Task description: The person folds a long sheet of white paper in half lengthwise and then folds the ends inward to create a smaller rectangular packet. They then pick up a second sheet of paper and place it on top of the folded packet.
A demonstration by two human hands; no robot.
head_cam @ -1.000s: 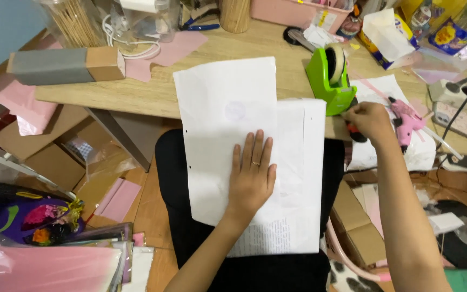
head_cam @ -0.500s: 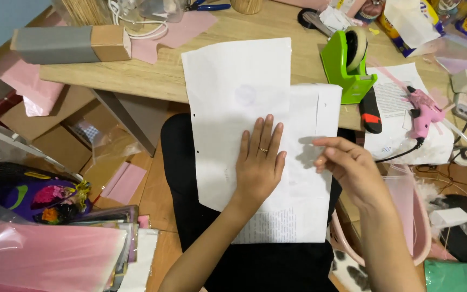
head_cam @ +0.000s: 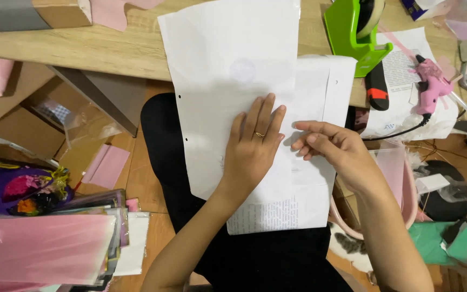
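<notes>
1. My left hand (head_cam: 252, 154) lies flat, fingers spread, on the white paper sheets (head_cam: 233, 70) — half on my lap, half on the wooden table (head_cam: 109, 48).
2. My right hand (head_cam: 333, 148) touches the sheets' right edge, fingers loosely curled — holding nothing.
3. The pink basin (head_cam: 401, 178) stands just right of them.

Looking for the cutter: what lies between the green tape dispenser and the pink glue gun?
A black and red cutter lies between the tape dispenser and glue gun, head view.
</notes>
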